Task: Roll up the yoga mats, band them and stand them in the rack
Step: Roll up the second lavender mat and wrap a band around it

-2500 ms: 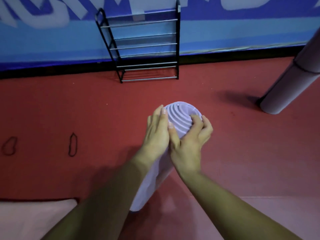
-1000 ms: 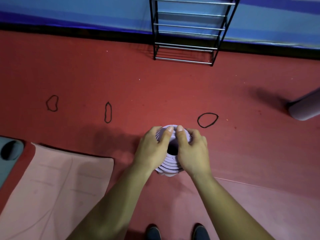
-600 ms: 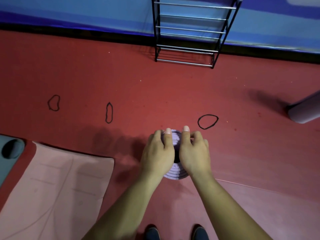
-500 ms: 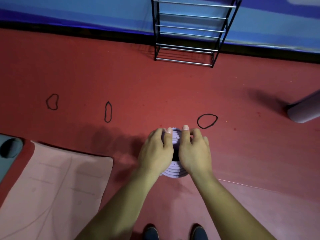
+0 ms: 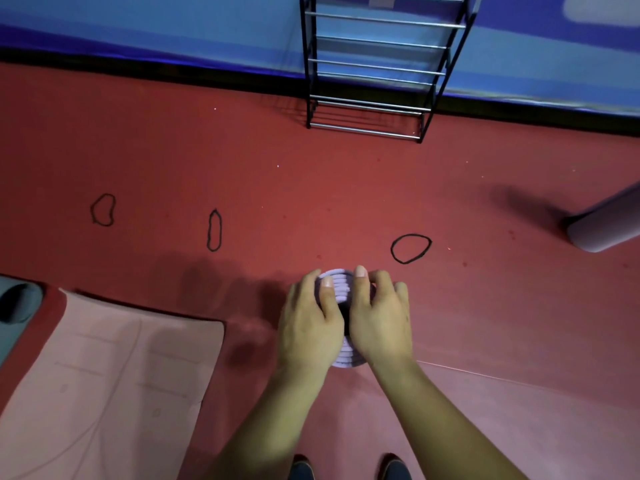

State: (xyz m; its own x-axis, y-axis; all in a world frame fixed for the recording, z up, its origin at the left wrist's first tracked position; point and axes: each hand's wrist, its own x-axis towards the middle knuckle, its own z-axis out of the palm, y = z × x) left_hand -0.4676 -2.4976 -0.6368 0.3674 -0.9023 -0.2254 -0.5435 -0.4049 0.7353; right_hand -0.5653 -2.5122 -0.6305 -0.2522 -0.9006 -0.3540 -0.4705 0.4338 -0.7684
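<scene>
A rolled lilac yoga mat stands on end on the red floor just in front of my feet, seen from above with its spiral coils showing. My left hand cups the left half of its top end. On the right half lies my right hand, with the outer fingers curving down the side. The roll's body is hidden under my hands. A black band lies on the floor a short way beyond and right of the roll. The black metal rack stands against the blue wall straight ahead.
Two more black bands lie on the floor to the left. A pink mat lies unrolled at lower left, with a grey-green rolled mat at the left edge. Another lilac roll lies at the right edge.
The roll went from tilted in my hands to upright on the floor. My hands slid from its sides onto its top end, and the stepped coils now sit lower and flatter.
</scene>
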